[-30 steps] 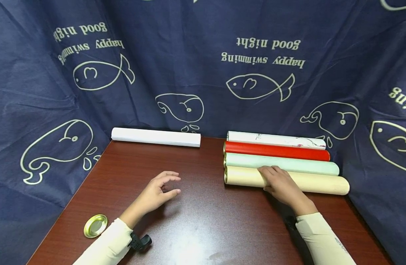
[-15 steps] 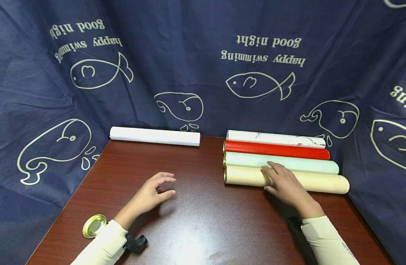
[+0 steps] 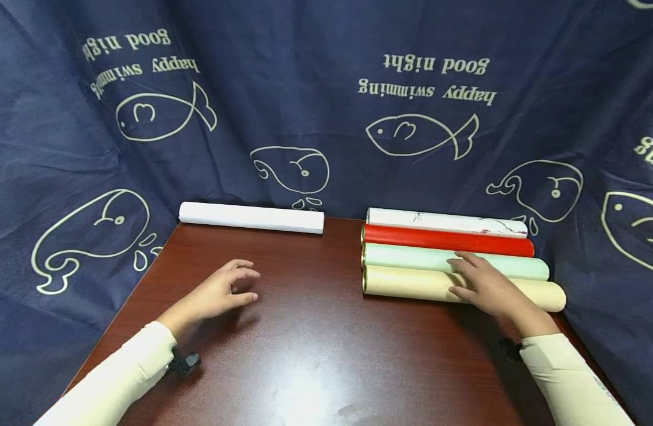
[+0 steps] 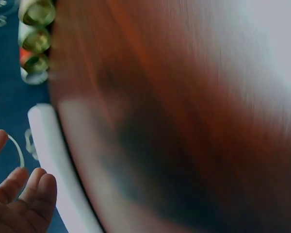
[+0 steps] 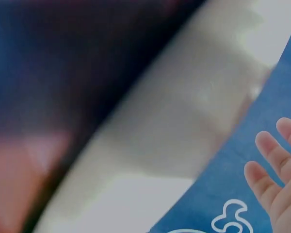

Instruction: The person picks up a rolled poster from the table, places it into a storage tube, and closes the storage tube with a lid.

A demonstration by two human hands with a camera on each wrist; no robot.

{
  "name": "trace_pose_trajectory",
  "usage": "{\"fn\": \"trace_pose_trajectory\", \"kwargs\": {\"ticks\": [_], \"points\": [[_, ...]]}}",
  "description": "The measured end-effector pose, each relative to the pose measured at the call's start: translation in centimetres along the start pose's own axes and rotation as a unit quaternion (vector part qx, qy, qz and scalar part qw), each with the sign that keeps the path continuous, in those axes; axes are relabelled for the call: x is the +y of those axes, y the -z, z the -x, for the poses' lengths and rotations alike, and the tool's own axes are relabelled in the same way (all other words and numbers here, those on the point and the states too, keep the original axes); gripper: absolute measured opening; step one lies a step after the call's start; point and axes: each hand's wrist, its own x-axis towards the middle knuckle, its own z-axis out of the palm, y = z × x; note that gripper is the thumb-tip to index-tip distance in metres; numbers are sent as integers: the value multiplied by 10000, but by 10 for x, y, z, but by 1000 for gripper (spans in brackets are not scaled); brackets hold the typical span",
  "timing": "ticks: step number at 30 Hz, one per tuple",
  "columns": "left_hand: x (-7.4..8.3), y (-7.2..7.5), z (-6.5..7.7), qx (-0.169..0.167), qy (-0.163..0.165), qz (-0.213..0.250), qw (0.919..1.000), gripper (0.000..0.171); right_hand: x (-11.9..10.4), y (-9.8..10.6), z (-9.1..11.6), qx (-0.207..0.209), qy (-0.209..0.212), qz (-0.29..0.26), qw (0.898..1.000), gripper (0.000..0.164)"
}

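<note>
My right hand (image 3: 488,289), fingers loosely bent and spread, hovers over the cream tube (image 3: 406,282) at the right of the table. Its fingertips overlap the mint green tube (image 3: 401,258) behind. A red tube (image 3: 443,239) and a white tube with a painted branch pattern (image 3: 438,220) lie beyond, all side by side. The right wrist view has a blurred pale tube (image 5: 174,107) beside the spread fingers. My left hand (image 3: 215,296) hangs above the left half of the table with relaxed fingers, holding nothing. A white roll (image 3: 246,216) lies behind it.
Under everything is a dark reddish-brown table (image 3: 316,331). A navy curtain (image 3: 305,89) with fish drawings encloses its back and sides. In the left wrist view, the tubes show metal-rimmed ends (image 4: 37,40).
My right hand has lifted off the cream tube and shifted right. The left hand has drifted left and slightly back. The round gold-rimmed lid at lower left is now hidden behind the left sleeve.
</note>
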Motion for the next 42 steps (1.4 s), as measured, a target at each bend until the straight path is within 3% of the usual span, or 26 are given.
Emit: {"fn": "trace_pose_trajectory", "kwargs": {"ticks": [5, 11, 20, 24, 27, 32, 38, 42], "points": [[-21, 26, -30, -161, 245, -843, 9960, 46, 25, 16, -22, -42, 22, 24, 10000, 55], [-39, 45, -69, -391, 667, -1485, 9859, 53, 42, 18, -66, -499, -85, 99, 9987, 48], [-57, 31, -111, -263, 770, -2496, 9649, 58, 53, 3, -117, -1218, -343, 49, 9920, 46], [-61, 23, -123, -50, 656, -2859, 9560, 62, 57, -3, -134, -1401, -441, 44, 9891, 45], [-65, 19, -131, 66, 707, -2926, 9536, 66, 58, -7, -145, -1531, -485, 44, 9870, 43], [-68, 15, -143, -97, 1063, -2918, 9505, 74, 62, -19, -158, -1556, -660, 11, 9856, 39], [-66, 8, -140, -414, 1466, -2966, 9428, 75, 68, -35, -159, -1673, -1136, -219, 9791, 40], [-69, 4, -133, -392, 1305, -3091, 9412, 71, 69, -43, -157, -1694, -1428, -217, 9749, 42]]}}
